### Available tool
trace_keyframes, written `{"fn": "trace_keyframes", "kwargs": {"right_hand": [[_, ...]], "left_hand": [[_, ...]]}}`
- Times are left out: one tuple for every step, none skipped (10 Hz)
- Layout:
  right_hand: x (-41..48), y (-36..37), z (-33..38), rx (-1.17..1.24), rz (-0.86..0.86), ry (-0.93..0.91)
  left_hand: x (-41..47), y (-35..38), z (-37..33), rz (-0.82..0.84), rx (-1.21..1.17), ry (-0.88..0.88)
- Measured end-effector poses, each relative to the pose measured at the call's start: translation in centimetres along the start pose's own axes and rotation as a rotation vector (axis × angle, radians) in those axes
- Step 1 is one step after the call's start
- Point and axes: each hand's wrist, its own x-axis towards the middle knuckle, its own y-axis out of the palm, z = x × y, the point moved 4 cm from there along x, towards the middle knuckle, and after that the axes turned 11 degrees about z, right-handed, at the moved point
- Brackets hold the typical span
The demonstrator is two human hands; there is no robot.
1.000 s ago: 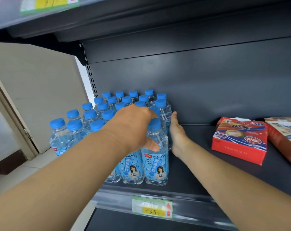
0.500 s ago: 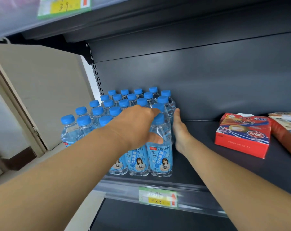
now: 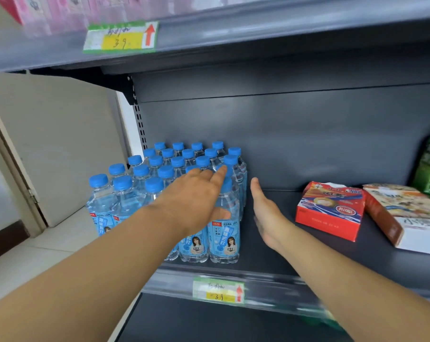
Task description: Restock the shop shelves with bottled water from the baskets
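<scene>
Bottles (image 3: 223,233) upright on shelf (image 3: 283,255); left hand (image 3: 194,196) spread flat over them, released; right hand (image 3: 265,213) straight-fingered, released, just beside.

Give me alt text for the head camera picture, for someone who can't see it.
A person's left hand reaches over blue-capped water bottles packed at the left end of a dark shelf, the right hand open beside them. A red box lies further right.

We read "ORIGINAL SODA" on the front bottle (image 3: 225,240). Handwritten "39" stands on the upper price tag (image 3: 121,37) and the lower price tag (image 3: 219,291).
</scene>
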Motion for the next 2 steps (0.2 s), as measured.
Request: {"fn": "trace_keyframes", "kwargs": {"right_hand": [[-1.5,0.2,0.8,-0.009,0.005,-0.015],[-2.7,0.4,1.1,-0.020,-0.012,-0.035]], "left_hand": [[-1.0,-0.2,0.6,-0.052,-0.007,0.004],[-2.6,-0.5,1.0,-0.087,-0.009,0.032]]}}
